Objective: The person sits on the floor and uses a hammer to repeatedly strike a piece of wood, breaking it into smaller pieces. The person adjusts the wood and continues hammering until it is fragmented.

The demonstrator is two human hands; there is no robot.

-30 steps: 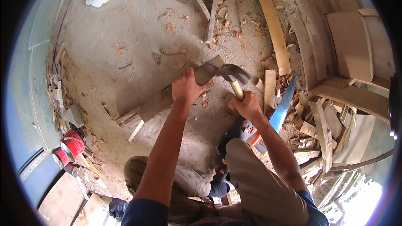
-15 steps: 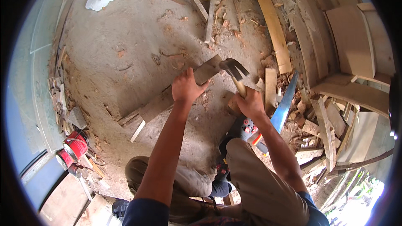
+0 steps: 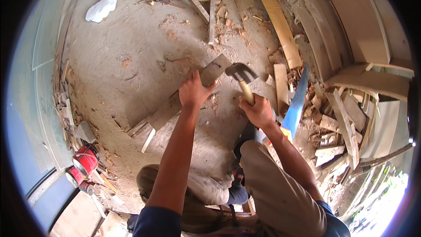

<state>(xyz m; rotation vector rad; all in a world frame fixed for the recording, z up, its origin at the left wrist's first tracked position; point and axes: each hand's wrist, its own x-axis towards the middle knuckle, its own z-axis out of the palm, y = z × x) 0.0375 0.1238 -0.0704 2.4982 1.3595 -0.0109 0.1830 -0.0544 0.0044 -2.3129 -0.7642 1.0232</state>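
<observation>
On a dusty concrete floor [image 3: 131, 52] strewn with offcuts, a person crouches over a long wooden plank [image 3: 175, 105] that lies on a diagonal, its lower end toward the person's left and its upper end toward the middle of the view. The left hand [image 3: 193, 92] presses on the plank near that upper end, fingers curled over its edge and closed on the wood. The right hand [image 3: 258, 110] is wrapped tight around the pale wooden handle of a claw hammer [image 3: 241, 73], whose dark steel head hangs just beside the plank's upper end, to the right of the left-hand fingers; whether it touches the wood cannot be told. The handle runs from the fist up toward the plank, so the right hand is the striking one and the left the nearer to the board. A blue-bladed handsaw [image 3: 298, 101] lies just right of the right wrist. Red tins [image 3: 85, 160] with printed labels sit at the lower left by the wall; a crumpled white bag [image 3: 101, 8] lies at the upper left.
</observation>
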